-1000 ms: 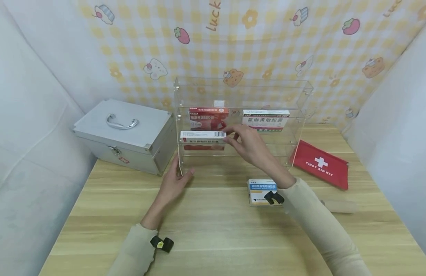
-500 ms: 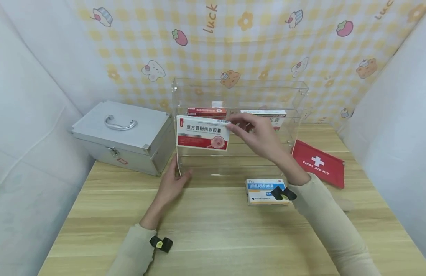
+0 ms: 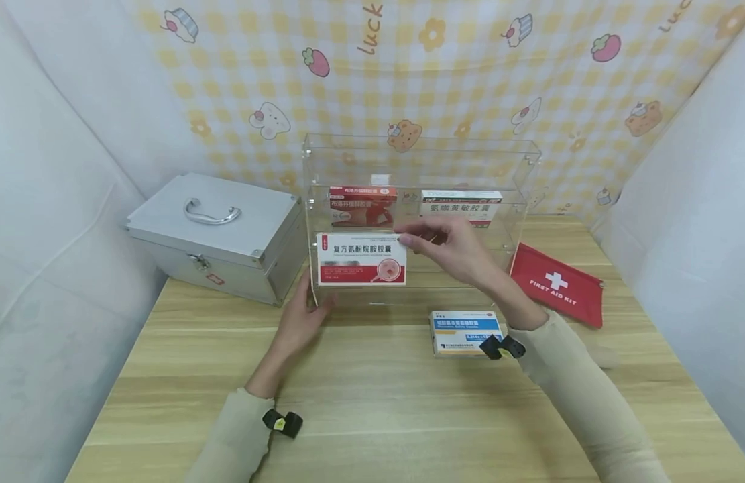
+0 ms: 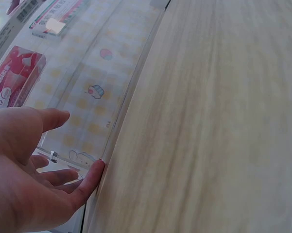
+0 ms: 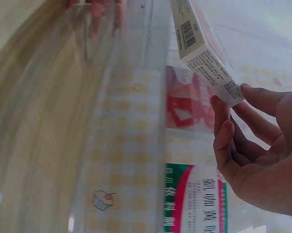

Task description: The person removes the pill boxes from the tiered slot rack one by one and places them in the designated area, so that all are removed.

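With twelve o'clock toward the checked cloth [image 3: 469, 74], the white-and-red box [image 3: 354, 268] makes the centre of the dial: it is upright at the front of the clear rack [image 3: 441, 296], printed face turned to the person; whether it rests on a shelf cannot be told. From three o'clock the right hand [image 3: 459, 251] pinches its two o'clock corner between thumb and fingers, the other fingers bent. Between seven and eight, the left hand [image 3: 301, 322] is at the rack's near corner, one finger touching the bottom edge, thumb spread away from its loosely extended fingers. At twelve, a red box [image 3: 361, 206] stands in the tier above; at two, a white-and-green box [image 3: 453, 208] shares that tier, partly behind the right hand. A silver metal case [image 3: 215, 241] sits at nine, just beside the rack. On the bench [image 3: 372, 416], a blue-and-white box [image 3: 461, 332] lies at four, partly covered by a black wristband [image 3: 501, 347]; a red first-aid pouch [image 3: 556, 285] lies farther out at three.
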`<move>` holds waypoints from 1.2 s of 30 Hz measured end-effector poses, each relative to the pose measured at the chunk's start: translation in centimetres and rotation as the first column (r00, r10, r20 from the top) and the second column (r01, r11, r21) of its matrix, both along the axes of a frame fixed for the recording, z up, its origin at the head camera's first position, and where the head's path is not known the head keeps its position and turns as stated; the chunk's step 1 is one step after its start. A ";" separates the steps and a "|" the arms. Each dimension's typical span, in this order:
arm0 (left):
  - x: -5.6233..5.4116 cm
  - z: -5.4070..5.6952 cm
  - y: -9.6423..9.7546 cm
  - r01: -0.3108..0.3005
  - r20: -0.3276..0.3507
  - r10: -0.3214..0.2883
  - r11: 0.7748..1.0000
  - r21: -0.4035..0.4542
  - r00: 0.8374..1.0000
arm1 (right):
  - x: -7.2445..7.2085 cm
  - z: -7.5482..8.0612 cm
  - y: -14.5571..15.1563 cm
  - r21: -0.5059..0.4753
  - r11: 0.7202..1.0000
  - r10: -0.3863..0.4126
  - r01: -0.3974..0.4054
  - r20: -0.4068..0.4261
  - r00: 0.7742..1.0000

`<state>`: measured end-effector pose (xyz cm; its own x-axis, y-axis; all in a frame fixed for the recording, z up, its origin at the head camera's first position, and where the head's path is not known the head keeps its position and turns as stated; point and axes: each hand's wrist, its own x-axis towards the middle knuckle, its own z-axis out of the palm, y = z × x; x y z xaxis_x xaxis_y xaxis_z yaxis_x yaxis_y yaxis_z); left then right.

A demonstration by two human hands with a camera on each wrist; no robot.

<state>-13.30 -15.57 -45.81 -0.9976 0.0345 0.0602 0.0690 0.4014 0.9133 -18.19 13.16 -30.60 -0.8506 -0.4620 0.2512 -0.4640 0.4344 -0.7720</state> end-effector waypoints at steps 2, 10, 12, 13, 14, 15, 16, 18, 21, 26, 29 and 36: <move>-0.1 0.0 0.0 0.001 0.003 -0.001 1.000 -0.005 1.000 | 0.3 -0.8 0.2 0.000 1.000 0.022 -0.022 0.014 1.000; -0.4 0.2 0.0 -0.012 0.001 0.012 1.000 -0.018 1.000 | 2.4 -5.7 1.4 0.002 0.997 0.078 -0.080 0.198 0.977; -0.5 0.1 -0.1 -0.008 -0.013 0.008 1.000 -0.016 1.000 | 2.8 -7.0 1.7 0.022 0.996 0.081 -0.088 0.224 0.971; -0.5 0.1 -0.1 -0.007 -0.015 0.007 1.000 -0.014 1.000 | 2.9 -7.5 1.9 0.028 0.996 0.081 -0.090 0.233 0.969; -0.5 0.1 -0.1 -0.011 -0.013 0.011 1.000 -0.011 1.000 | 3.1 -7.9 2.0 0.034 0.995 0.078 -0.089 0.243 0.967; -0.5 0.1 -0.1 -0.010 -0.016 0.010 1.000 -0.011 1.000 | 3.2 -8.3 2.0 0.038 0.995 0.075 -0.087 0.249 0.966; -0.5 0.1 -0.2 -0.010 -0.018 0.010 1.000 -0.011 1.000 | 3.2 -8.6 2.1 0.040 0.995 0.077 -0.089 0.248 0.966; -0.4 0.0 -0.2 -0.014 -0.013 0.014 1.000 -0.010 1.000 | 3.3 -9.0 2.1 0.030 0.996 0.080 -0.090 0.246 0.966; -0.4 -0.1 -0.3 -0.016 -0.011 0.016 1.000 -0.007 1.000 | 3.3 -9.5 2.0 0.017 0.995 0.091 -0.098 0.234 0.968; -0.4 -0.3 -0.3 -0.009 -0.006 0.009 1.000 0.003 1.000 | 3.5 -10.1 1.6 0.031 0.995 0.086 -0.097 0.259 0.962; -0.4 -0.4 -0.3 -0.006 -0.006 0.006 1.000 0.007 1.000 | 3.4 -10.6 1.5 0.073 0.992 0.076 -0.100 0.284 0.956; -0.3 -0.5 -0.3 -0.008 -0.001 0.008 1.000 0.008 1.000 | 3.0 -11.6 1.2 0.154 0.981 0.071 -0.116 0.271 0.960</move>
<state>-13.57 -15.91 -46.33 -0.9977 0.0260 0.0620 0.0672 0.3950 0.9162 -15.20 14.40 -42.18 -0.8269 -0.5588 -0.0627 -0.2993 0.5319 -0.7921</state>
